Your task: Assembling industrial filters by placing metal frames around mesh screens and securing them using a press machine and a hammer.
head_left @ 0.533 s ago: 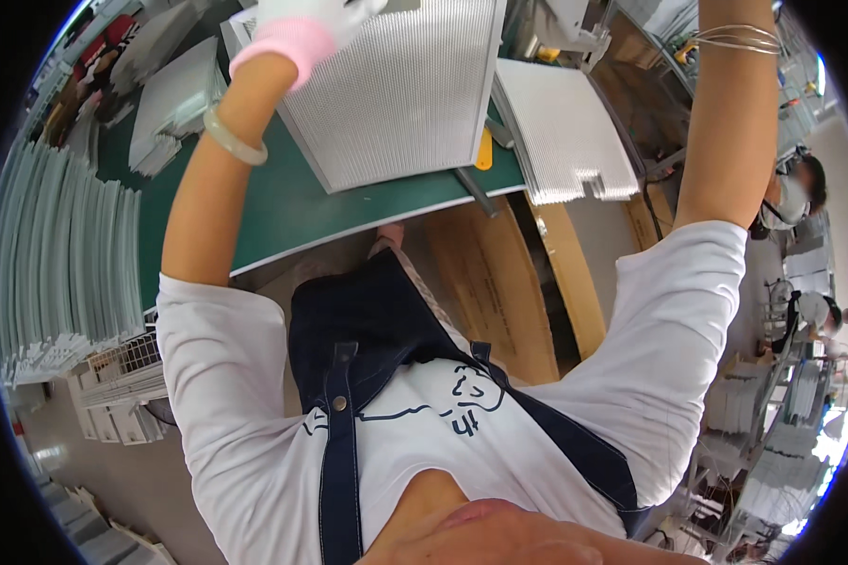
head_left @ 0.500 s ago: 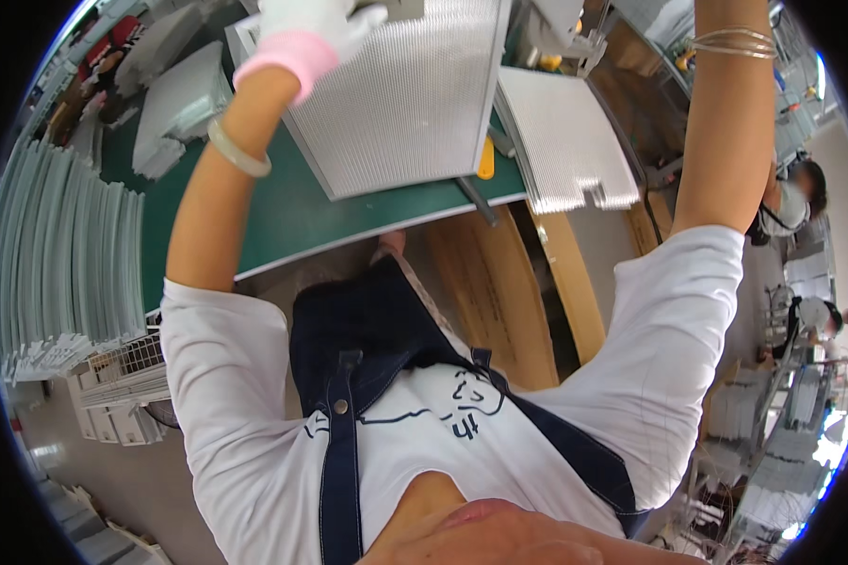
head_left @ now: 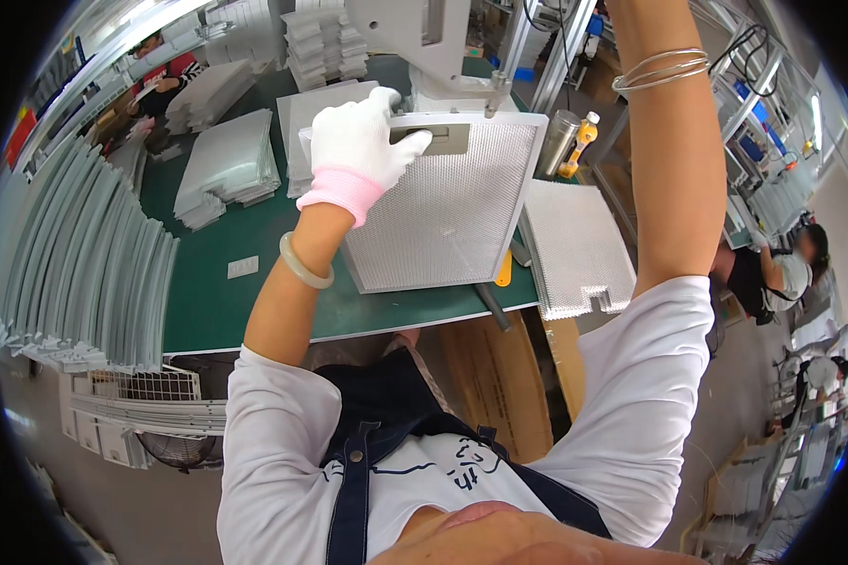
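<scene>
The mesh filter panel [head_left: 443, 202] is a flat, nearly square sheet of fine silver mesh in a pale metal frame, with a small rectangular metal handle plate [head_left: 431, 138] set near its top edge; it lies on the green worktop [head_left: 212, 282], its top edge pushed under the grey press head [head_left: 424, 38]. The left hand [head_left: 358, 141], in a white glove with a pink cuff, has its grip closed over the panel's upper left corner, fingers curled onto the handle plate, a pale bangle on the wrist below. The right hand is out of view: the bare forearm [head_left: 674, 160], with thin silver bracelets, rises past the top edge right of the panel, so I cannot tell how its grip stands. Just right of the panel lies a second mesh sheet [head_left: 575, 247] with a notched corner. Left of the panel sit stacks of similar filters [head_left: 226, 165], and further left a long row of grey frames [head_left: 75, 273] stands on edge. Behind the panel's right corner stand a steel flask [head_left: 558, 141] and a yellow bottle [head_left: 579, 146]. Far right of the panel, other people [head_left: 773, 278] work in the factory room
</scene>
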`<state>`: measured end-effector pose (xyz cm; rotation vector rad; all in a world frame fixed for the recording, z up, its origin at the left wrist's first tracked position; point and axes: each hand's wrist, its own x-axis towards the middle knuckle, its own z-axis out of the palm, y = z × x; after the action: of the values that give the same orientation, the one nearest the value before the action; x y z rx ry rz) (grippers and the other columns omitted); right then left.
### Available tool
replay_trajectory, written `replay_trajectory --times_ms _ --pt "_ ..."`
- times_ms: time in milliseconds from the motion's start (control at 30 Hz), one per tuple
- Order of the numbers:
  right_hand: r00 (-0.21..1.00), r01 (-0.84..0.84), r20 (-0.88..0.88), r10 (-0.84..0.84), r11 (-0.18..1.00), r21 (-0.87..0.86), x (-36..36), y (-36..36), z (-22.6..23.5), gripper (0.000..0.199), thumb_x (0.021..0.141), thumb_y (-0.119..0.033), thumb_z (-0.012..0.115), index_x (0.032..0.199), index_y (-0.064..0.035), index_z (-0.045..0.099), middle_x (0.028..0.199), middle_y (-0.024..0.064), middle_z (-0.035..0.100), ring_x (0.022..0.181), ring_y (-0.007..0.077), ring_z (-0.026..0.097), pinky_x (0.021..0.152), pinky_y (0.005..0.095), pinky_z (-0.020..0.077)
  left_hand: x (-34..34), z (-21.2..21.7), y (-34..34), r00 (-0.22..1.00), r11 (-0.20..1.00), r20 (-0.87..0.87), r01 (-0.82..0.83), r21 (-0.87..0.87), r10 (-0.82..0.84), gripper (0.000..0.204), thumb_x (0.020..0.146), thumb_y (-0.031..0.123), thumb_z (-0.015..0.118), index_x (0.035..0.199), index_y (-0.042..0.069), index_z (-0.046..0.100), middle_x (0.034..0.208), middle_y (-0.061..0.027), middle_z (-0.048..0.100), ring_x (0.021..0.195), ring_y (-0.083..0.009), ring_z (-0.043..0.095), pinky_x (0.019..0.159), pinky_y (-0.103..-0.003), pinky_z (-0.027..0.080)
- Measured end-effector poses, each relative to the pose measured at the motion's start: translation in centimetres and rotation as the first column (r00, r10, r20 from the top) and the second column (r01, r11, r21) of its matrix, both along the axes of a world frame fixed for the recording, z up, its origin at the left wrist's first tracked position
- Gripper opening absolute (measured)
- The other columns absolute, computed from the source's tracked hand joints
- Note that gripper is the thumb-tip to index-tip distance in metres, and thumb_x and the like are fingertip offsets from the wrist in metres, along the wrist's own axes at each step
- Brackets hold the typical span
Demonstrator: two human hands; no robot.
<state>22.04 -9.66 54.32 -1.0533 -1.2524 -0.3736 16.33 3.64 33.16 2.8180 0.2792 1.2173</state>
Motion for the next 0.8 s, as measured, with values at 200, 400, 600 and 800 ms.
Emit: replay_trajectory --times_ms 200,400,600,800 --pt "0.997 -0.048 -0.062 0.050 0.998 0.030 1.3 2.4 0.0 0.016 0.078 -0.018 0.066 0.080 -0.0050 0.057 0.059 0.0015 0.054 0.044 0.0112 0.050 0.042 0.0248 0.0413 0.1 0.0 0.1 0.998 0.999 0.052 0.036 -0.040 -0.034 0.039 0.068 0.042 0.069 0.075 0.004 0.066 0.067 -0.0137 0.063 0.065 -0.0277 0.063 0.064 -0.034 0.050" --pt "0.980 -0.195 -0.034 0.198 0.978 0.073 2.7 3.6 -0.5 0.015 0.079 -0.018 0.064 0.082 -0.0049 0.057 0.059 0.0020 0.055 0.044 0.0124 0.052 0.042 0.0250 0.0438 0.7 -0.4 -1.5 0.975 0.999 0.216 -0.049 -0.010 0.050 0.045 0.058 0.047 0.074 0.066 0.003 0.066 0.061 -0.0134 0.061 0.063 -0.0254 0.062 0.061 -0.034 0.049" --pt "0.981 -0.136 -0.129 0.144 0.988 0.072 1.7 3.3 -0.7 0.015 0.080 -0.018 0.063 0.084 -0.0045 0.057 0.058 0.0022 0.055 0.044 0.0127 0.052 0.042 0.0251 0.0446 0.6 -1.2 -1.1 0.942 0.998 0.334 -0.051 0.045 0.033 0.050 0.054 0.049 0.076 0.065 0.002 0.066 0.061 -0.0116 0.061 0.062 -0.0239 0.060 0.059 -0.034 0.047" --pt "0.992 -0.081 -0.088 0.088 0.994 0.071 2.0 3.2 -0.8 0.012 0.079 -0.017 0.064 0.081 -0.0062 0.058 0.060 0.0022 0.055 0.045 0.0119 0.052 0.043 0.0248 0.0425 0.4 -1.3 -1.4 0.938 0.997 0.342 -0.066 0.043 0.047 0.051 0.053 0.050 0.076 0.066 0.002 0.066 0.062 -0.0118 0.061 0.063 -0.0238 0.060 0.059 -0.034 0.046"
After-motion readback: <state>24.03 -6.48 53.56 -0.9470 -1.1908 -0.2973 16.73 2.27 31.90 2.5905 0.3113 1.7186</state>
